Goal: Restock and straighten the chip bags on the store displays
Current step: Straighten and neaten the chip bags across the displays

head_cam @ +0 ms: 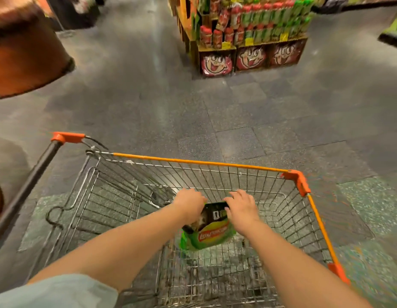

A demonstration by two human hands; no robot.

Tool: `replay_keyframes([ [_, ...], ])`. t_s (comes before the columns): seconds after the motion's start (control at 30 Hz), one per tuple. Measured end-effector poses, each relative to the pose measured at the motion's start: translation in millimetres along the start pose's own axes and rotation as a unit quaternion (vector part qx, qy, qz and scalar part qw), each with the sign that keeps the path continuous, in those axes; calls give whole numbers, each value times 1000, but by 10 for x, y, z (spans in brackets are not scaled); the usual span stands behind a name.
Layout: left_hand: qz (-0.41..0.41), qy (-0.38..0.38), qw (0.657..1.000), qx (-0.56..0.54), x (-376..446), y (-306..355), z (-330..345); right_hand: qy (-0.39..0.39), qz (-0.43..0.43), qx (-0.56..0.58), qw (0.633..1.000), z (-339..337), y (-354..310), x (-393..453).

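Item 1 — chip bags [209,232]: small bunch, inside the wire cart, held up off the basket floor between both hands. Green bag w/ red-and-yellow logo band hangs lowest; a dark bag w/ white lettering sits on top of it, upper edge at approx fingertip level. Exact count of bags can't be told — they overlap and the print is blurred.

Item 2 — left hand [189,205]: forearm reaches in from lower left, wrist bent down, back of hand up. Fingers curl over the left side of the bunch, gripping it; fingertips hidden behind the bags.

Item 3 — right hand [243,208]: forearm comes in from lower right, roughly mirror to the left. Palm down, fingers spread and bent over the top right edge of the dark bag, thumb toward the bag's middle, grasping it.

Item 4 — cart [248,166]: steel wire basket, orange trim along the top rim, orange plastic corner caps. Black handle bar w/ orange end cap off to the left. Both arms pass over the near rim.

Item 5 — pale sleeve [53,292]: bottom left, on the left upper arm.

Item 6 — floor [148,96]: grey speckled tiles, greenish patch under the cart.

Item 7 — snack display [248,34]: ahead, well apart from cart. Red and green packs in rows up top, 3 red cartoon-face panels along the base, yellow price tags on shelf edges.
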State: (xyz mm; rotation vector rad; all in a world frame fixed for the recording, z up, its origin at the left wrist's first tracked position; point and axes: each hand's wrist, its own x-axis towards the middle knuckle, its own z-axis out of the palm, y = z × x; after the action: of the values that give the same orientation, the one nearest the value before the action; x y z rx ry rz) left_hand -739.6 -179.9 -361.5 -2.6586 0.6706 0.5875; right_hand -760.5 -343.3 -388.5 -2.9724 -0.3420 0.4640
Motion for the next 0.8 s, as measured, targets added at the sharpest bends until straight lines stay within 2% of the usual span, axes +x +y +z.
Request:
replay_keyframes([
  [0.13, 31, 55, 997, 51, -79, -49, -376, 62, 23, 10, 998, -222, 108, -195],
  [0.33, 53, 85, 988, 119, -70, -111, -804, 70, 120, 13, 990, -573, 274, -532],
  [0.6, 100, 160, 978, 91, 17, 38, -1336, 158, 241, 86, 954, -1010, 439, -941],
  [0.8, 139, 188, 969, 83, 85, 327, -1785, 210, 282, 83, 932, -1340, 703, -1306],
])
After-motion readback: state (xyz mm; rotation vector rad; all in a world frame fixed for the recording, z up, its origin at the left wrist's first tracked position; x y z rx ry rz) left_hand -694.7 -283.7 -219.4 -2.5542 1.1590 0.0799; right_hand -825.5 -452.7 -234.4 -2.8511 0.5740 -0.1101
